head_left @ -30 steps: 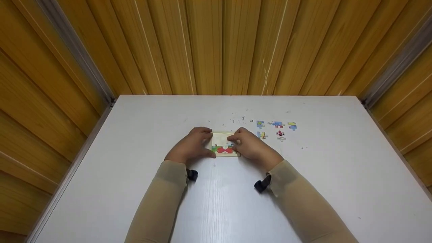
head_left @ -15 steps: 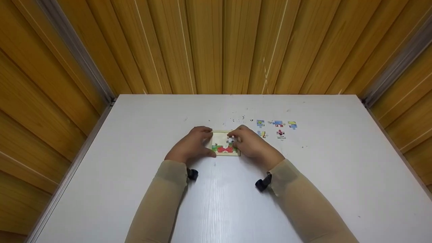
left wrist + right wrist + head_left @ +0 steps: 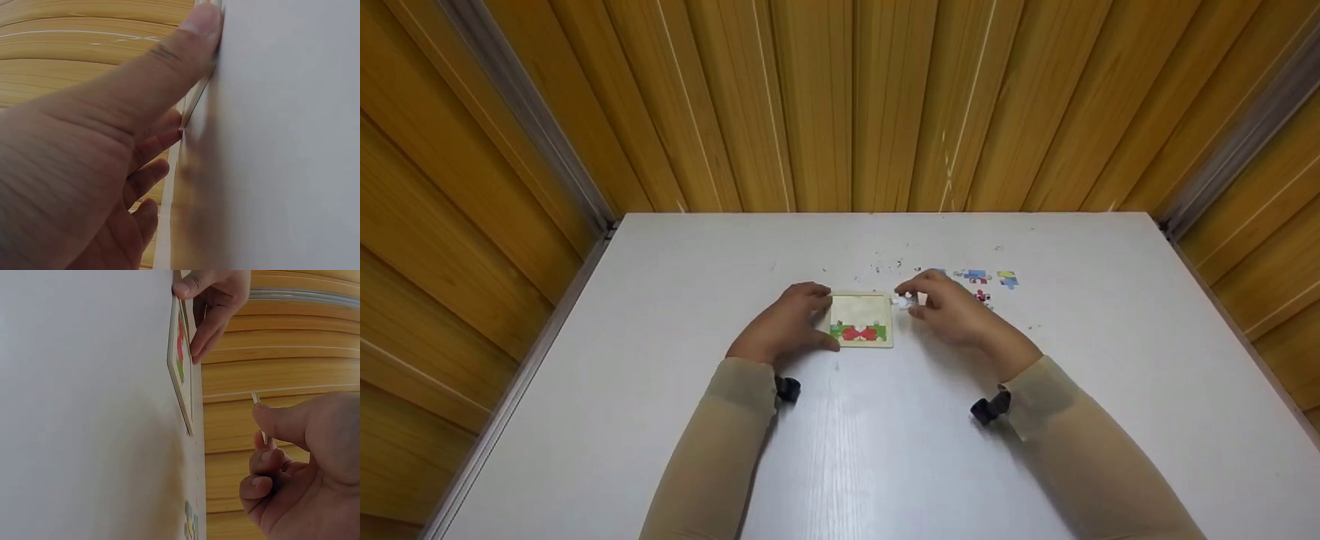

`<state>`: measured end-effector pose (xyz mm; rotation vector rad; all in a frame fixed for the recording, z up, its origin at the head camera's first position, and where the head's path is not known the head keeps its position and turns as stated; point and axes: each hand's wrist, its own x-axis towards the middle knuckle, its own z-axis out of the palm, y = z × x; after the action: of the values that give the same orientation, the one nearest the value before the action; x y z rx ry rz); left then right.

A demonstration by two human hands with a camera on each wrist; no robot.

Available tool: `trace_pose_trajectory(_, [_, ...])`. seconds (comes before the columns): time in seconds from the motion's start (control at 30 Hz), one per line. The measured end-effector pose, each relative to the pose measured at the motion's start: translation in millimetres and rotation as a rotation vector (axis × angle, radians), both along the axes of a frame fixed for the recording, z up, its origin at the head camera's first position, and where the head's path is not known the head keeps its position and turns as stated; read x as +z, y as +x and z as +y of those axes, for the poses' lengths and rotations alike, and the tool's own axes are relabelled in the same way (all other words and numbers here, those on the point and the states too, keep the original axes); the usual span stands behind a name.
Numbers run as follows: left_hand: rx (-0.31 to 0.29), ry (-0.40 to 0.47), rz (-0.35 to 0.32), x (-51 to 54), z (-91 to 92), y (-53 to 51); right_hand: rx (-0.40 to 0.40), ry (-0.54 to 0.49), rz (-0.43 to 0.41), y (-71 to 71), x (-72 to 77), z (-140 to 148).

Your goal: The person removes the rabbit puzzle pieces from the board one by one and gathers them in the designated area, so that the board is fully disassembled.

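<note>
A small square wooden puzzle tray (image 3: 861, 293) lies flat on the table. Along its near side sits a row of fitted green and red pieces (image 3: 859, 333); bare pale wood shows behind them. My left hand (image 3: 784, 324) holds the tray by its left side, thumb at the near corner and fingertips at the far one. Just right of the tray, my right hand (image 3: 960, 313) pinches a whitish jigsaw piece (image 3: 903, 301) between thumb and fingers. From the right wrist view the piece (image 3: 256, 398) appears edge-on, lifted off the table.
Several loose jigsaw pieces lie right of the tray, among them a blue and red one (image 3: 977, 276), a blue and yellow one (image 3: 1008, 279) and a red one (image 3: 982, 298). My right hand partly covers others. Dark specks dot the white table (image 3: 697, 262). Ribbed wooden panels (image 3: 817, 105) stand behind.
My right hand has lifted the whitish piece off the tray's right part and carried it rightward past the rim. The left hand and tray have stayed put.
</note>
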<state>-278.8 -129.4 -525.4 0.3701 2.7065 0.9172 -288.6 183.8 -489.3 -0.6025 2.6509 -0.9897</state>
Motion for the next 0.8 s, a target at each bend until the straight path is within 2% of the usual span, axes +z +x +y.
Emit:
trace_pose_trajectory(0.2, [0.002,0.004,-0.006,-1.1,-0.3,0.9,-0.022,0.002,0.033,3.4,12.0,45])
trace_pose_trajectory(0.3, [-0.003,0.013,-0.015,-1.5,-0.7,0.9,-0.058,-0.015,0.056,5.7,14.2,63])
trace_pose_trajectory(0.47, [0.009,0.016,-0.016,-0.4,-1.0,-0.4,-0.109,-0.056,0.044,3.2,8.6,77])
trace_pose_trajectory(0.8, [0.026,0.023,-0.030,-0.5,-0.2,0.2,-0.151,0.002,-0.005,-7.5,-0.3,104])
